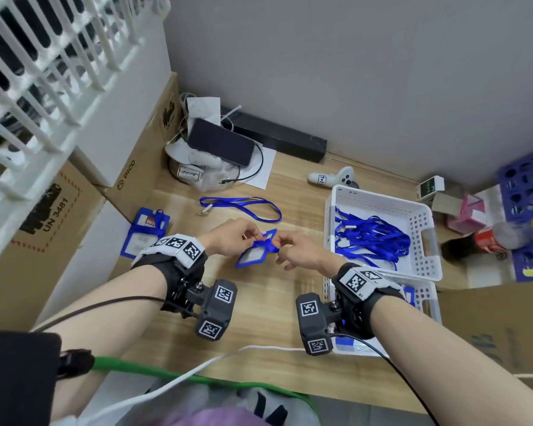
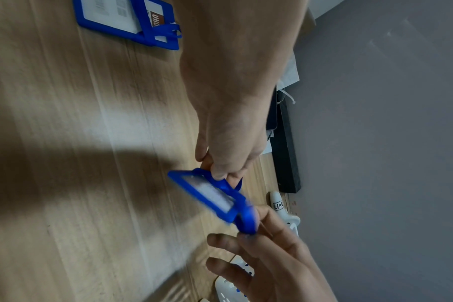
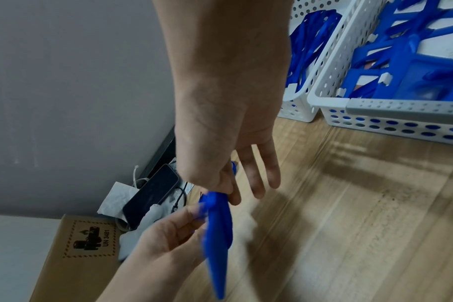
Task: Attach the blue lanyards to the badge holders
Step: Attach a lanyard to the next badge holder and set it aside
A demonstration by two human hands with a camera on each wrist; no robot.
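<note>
Here the badge holder [image 1: 253,256] hangs between both hands' grip

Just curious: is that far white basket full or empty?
Partly full. The far basket holds a loose heap of blue lanyards; bare floor shows around them.

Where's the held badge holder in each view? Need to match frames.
Head: badge holder at centre, held above the table between left hand and right hand.
Left wrist: lower centre, tilted, below the left hand's fingers.
Right wrist: seen edge-on, lower centre, blurred.
Shared landmark: the phone, far left of the table; right wrist; in the left wrist view only a sliver shows.
</note>
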